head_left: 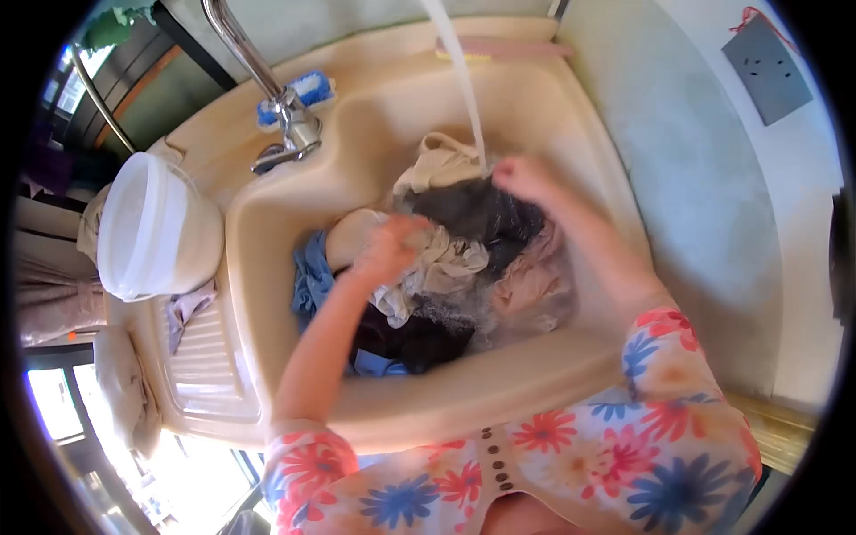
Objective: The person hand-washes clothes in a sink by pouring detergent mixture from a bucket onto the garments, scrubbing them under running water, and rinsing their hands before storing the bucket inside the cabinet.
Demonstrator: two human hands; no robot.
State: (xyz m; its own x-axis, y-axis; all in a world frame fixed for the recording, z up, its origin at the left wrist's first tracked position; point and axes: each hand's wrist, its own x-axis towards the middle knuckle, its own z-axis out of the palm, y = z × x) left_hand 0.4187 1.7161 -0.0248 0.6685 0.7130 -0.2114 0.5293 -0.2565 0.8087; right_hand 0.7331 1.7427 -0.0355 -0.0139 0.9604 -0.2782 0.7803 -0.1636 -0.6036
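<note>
Wet laundry lies in a beige sink (428, 392), with water around it. My right hand (526, 181) is closed at the upper right edge of a dark grey garment (473, 209), right beside the falling water stream (468, 98). Over the light, crumpled cloth (446, 263) is my left hand (390, 254), its fingers curled and slightly blurred; what they hold is unclear. Around the hands lie a cream garment with a strap (441, 160), a dusty pink cloth (535, 276), a blue cloth (312, 272) and a black cloth (415, 339).
A chrome tap (290, 116) rises at the sink's back left, with a blue brush (308, 87) behind it. On the left ledge stands a white bucket (160, 227), near a small pale cloth (187, 312) on the ridged drainboard (209, 366). A pink-handled brush (504, 49) lies on the back rim.
</note>
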